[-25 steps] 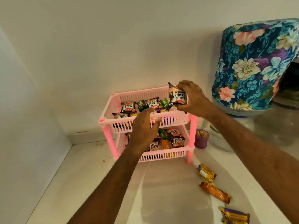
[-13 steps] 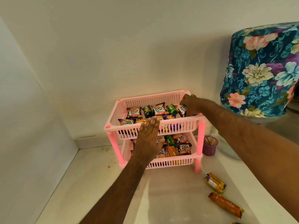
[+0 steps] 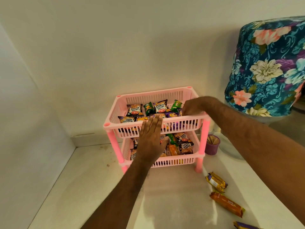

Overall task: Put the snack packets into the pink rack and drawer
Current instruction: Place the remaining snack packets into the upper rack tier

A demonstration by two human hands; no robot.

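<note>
A pink two-tier rack [image 3: 206, 129] stands on the white counter against the wall. Both tiers hold several snack packets, among them a salted peanuts packet [image 3: 134, 110] in the top tier. My left hand [image 3: 151, 138] is flat with its fingers straight, in front of the rack, fingertips at the top tier's front rim. My right hand [image 3: 194, 106] reaches into the right end of the top tier with its fingers curled down; what lies under them is hidden. A yellow and purple packet [image 3: 216, 181], an orange packet [image 3: 227, 204] and a purple packet [image 3: 244, 226] lie on the counter at the right.
A small purple cup of toothpicks [image 3: 212, 144] stands just right of the rack. A large container under a floral cover [image 3: 267, 68] fills the right side. Walls close in at the back and left. Bare counter [image 3: 99, 187] lies in front of the rack.
My right hand has lowered the salted peanuts packet from above the rack into the top tier's right end. My left hand has gone from curled to flat. The view has shifted.
</note>
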